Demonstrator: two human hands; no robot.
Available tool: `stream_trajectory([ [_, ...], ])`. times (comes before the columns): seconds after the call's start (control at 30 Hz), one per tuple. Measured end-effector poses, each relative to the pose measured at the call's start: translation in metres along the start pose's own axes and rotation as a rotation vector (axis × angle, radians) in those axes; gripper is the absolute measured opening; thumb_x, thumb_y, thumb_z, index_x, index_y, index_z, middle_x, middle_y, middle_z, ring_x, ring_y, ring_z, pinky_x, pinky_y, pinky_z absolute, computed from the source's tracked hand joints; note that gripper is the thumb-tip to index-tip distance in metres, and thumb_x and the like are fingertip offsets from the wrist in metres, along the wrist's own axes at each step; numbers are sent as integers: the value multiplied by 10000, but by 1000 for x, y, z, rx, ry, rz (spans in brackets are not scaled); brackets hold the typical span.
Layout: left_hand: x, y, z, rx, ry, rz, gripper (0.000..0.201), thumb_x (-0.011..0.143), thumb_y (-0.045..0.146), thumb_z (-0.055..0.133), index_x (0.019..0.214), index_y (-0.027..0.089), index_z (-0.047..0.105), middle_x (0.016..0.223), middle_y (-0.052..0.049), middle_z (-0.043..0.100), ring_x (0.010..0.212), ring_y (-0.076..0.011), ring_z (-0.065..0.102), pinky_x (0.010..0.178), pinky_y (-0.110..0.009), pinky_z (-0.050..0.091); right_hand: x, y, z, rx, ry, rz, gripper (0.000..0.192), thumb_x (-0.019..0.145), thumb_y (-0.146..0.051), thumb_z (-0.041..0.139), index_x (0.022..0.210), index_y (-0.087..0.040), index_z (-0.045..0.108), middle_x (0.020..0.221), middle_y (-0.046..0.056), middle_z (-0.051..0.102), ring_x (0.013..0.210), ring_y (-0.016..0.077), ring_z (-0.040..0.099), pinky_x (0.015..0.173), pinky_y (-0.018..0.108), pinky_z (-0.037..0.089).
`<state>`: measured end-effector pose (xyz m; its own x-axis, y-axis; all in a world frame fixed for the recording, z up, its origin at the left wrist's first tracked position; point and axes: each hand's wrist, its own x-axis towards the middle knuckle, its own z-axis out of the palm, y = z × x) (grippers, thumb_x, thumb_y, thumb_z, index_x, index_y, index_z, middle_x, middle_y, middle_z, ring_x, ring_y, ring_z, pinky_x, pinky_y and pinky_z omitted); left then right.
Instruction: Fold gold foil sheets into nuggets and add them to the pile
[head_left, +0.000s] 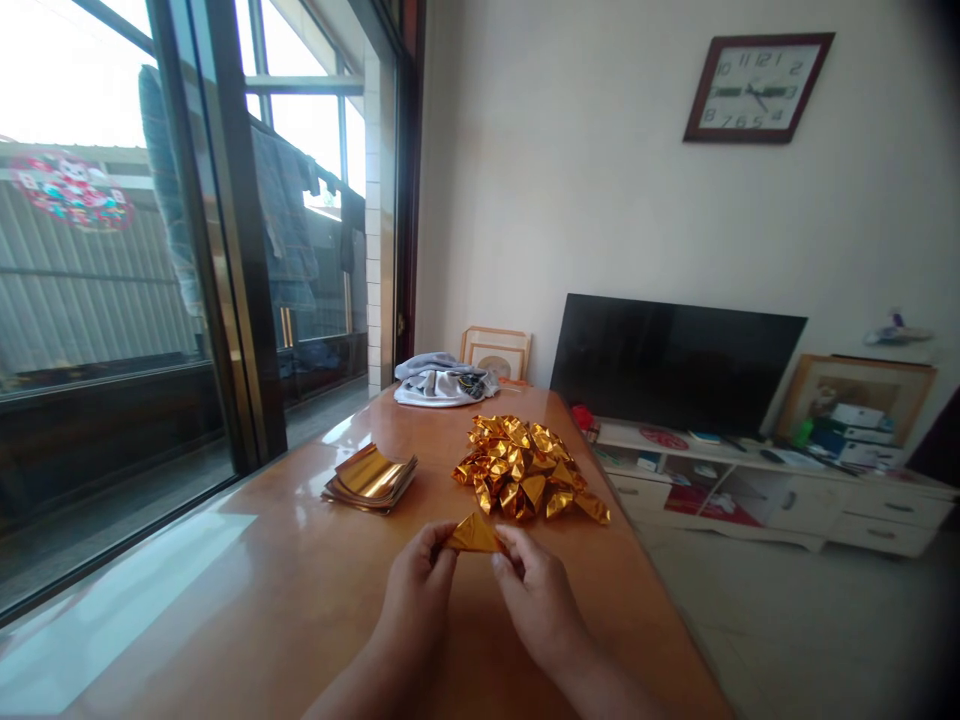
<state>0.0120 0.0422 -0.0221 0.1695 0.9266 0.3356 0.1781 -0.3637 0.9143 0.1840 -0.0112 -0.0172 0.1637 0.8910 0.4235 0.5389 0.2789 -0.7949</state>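
Between my two hands a folded gold foil paper (475, 535) is held up, shaped like a triangle with its peak upward. My left hand (421, 580) pinches its left corner between thumb and fingers. At the right corner, my right hand (534, 588) grips it the same way. Just beyond lies a heap of folded gold foil pieces (525, 465) on the table. To the left of the heap sits a stack of flat gold foil sheets (373, 477), its upper sheets curling up.
The long brown table (300, 590) runs away from me beside a glass window (217, 230). Grey and white cloth (442, 380) lies at its far end. Right of the table stand a white cabinet (802, 505) and a black television (675, 365).
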Motion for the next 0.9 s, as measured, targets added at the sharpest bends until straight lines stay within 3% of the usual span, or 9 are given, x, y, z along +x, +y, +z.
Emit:
stream_trajectory([
  [0.1,1,-1,1,-66,-14,-119,314,817,296,585,1068,148,705,943,-69,751,792,-212,664,737,-327,528,0,3,0,11,50,84,278,905,-363,589,1111,-190,659,718,20,693,630,199,632,591,288,481],
  [0.3,2,-5,6,-167,-31,-225,341,794,330,621,1056,129,706,915,-76,741,785,-193,659,699,-292,523,1,8,-1,120,37,155,262,917,-459,589,896,-204,647,682,15,669,606,189,605,548,270,446],
  [0.53,4,-11,8,-174,-6,-256,349,787,316,598,1038,108,724,857,-82,733,737,-192,652,674,-292,534,-1,7,-1,257,3,252,304,883,-474,638,968,-183,666,736,30,698,637,194,644,601,289,518],
  [0.9,2,-6,11,66,-16,-221,336,820,249,519,1031,145,759,797,-61,752,681,-192,671,668,-281,503,0,17,3,333,18,367,336,835,-473,667,967,-164,657,761,35,714,621,177,678,583,272,535],
])
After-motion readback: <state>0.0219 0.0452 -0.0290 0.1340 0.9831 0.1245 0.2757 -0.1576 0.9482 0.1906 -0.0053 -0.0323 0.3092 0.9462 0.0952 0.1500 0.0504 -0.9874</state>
